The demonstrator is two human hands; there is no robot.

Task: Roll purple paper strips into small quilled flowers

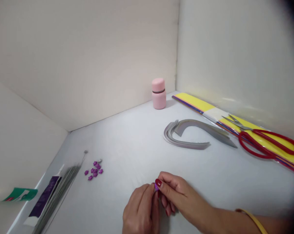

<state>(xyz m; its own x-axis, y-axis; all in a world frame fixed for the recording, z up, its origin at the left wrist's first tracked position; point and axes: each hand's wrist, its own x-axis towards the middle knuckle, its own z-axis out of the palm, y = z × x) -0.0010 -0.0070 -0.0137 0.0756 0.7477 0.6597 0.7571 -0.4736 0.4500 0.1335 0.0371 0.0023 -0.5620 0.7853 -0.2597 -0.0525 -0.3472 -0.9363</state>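
A small purple paper star (156, 187) is pinched between the fingertips of both my hands, low in the middle of the view; most of it is hidden by the fingers. My left hand (140, 208) is closed, its thumb and forefinger at the star's left side. From the right, my right hand (180, 196) grips it between thumb and forefinger, with the other fingers curled below. Left of the hands lies a loose group of several purple paper stars (95, 170), with a small greyish piece (100, 160) beside them.
Thin wires (64, 191) lie along a purple and white tube (46, 196) at left, near a green label (21, 194). Grey paper strips (186, 144) curve at right. Red-handled scissors (256, 131) rest on packed coloured strips (195, 102). A pink flask (159, 94) stands at the back.
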